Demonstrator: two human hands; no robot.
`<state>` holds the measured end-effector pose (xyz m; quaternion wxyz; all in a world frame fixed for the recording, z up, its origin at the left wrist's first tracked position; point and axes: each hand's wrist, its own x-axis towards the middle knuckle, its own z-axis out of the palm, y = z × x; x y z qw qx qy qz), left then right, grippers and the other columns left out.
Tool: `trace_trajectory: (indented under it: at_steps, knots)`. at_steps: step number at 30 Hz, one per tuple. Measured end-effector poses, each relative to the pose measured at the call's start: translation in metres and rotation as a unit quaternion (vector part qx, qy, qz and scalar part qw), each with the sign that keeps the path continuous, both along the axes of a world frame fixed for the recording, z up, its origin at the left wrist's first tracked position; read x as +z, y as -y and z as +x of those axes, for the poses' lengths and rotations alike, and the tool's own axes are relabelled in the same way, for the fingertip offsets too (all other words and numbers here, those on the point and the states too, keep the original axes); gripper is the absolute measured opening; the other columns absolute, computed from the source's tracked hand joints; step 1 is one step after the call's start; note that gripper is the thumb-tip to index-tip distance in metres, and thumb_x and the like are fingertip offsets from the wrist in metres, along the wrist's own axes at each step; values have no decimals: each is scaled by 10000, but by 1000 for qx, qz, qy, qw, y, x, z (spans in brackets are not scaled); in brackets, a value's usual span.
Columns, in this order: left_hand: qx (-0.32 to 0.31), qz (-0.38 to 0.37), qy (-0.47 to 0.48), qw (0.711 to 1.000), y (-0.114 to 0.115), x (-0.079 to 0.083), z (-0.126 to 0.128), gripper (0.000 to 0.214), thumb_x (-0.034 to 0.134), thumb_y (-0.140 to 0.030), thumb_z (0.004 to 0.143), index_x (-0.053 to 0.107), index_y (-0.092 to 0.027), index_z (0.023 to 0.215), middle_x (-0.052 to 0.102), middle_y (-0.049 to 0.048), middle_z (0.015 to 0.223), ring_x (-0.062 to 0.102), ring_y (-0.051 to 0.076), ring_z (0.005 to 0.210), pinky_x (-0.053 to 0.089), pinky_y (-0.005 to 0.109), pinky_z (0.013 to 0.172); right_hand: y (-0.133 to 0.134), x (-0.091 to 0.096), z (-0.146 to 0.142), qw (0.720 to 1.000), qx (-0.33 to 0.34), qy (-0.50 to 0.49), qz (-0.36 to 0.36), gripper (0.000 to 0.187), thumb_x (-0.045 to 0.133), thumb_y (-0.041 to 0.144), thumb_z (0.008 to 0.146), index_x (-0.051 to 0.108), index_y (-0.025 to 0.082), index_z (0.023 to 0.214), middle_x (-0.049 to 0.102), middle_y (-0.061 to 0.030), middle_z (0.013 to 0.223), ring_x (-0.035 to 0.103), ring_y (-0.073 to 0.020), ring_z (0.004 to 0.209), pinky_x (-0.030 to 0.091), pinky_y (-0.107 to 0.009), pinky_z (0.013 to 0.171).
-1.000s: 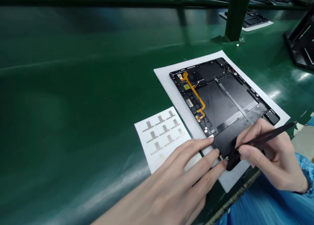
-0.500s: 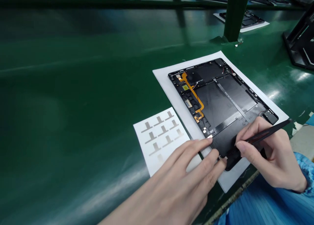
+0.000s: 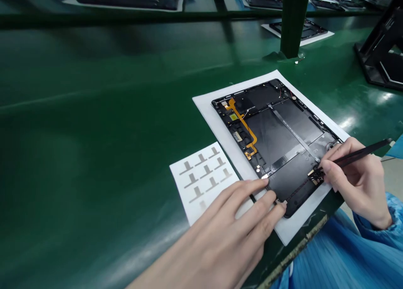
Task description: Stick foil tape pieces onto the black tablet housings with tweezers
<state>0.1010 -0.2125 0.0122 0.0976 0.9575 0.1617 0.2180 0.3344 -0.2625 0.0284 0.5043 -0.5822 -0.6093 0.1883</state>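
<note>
An opened tablet's black rear housing [image 3: 270,137] lies on a white sheet [image 3: 225,148], with an orange flex cable [image 3: 244,123] on its left part. My right hand [image 3: 355,184] grips black tweezers [image 3: 359,156], their tips on a small dark flex piece [image 3: 316,175] at the housing's lower right. A thin dark wire runs from that piece along the lower edge. My left hand [image 3: 233,226] rests its fingertips on the housing's near corner. Left of it lies a white backing sheet [image 3: 201,179] printed with several grey T-shaped pieces.
The bench is glossy green, with a dark green post [image 3: 292,20] behind the work. Other tablets on white sheets [image 3: 297,30] lie farther back. A black stand [image 3: 378,49] is at the right, and my blue sleeve [image 3: 371,234] is at the lower right.
My right hand and tweezers have moved up and right along the housing, uncovering the thin wire and small flex piece. My left hand stays on the corner. The view has tilted slightly.
</note>
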Motion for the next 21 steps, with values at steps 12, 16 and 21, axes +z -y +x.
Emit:
trace_trajectory:
  at_steps: [12,16,21]
  knots:
    - [7,58,28,998,-53,35,15,327,380,-209,1001,706,-182,1004,702,50,1016,514,267,1217,390,433,1064,2,-9,3,999,6,-42,7,138,581,141,908,570,205,786,553,21,713,530,-82,504,408,-164,408]
    - [169,-7,-12,986,-142,44,22,311,502,-307,971,634,-143,1200,632,112,1183,533,306,1172,415,544,1025,3,-15,6,998,21,-53,10,129,579,175,940,575,208,815,563,19,747,537,-79,512,427,-146,410]
    - [273,-128,-77,950,-205,32,13,293,607,-368,961,611,-135,1138,641,60,1084,651,216,934,565,399,819,2,-24,9,998,28,-48,10,157,562,225,977,572,217,820,554,15,741,539,-94,522,433,-149,411]
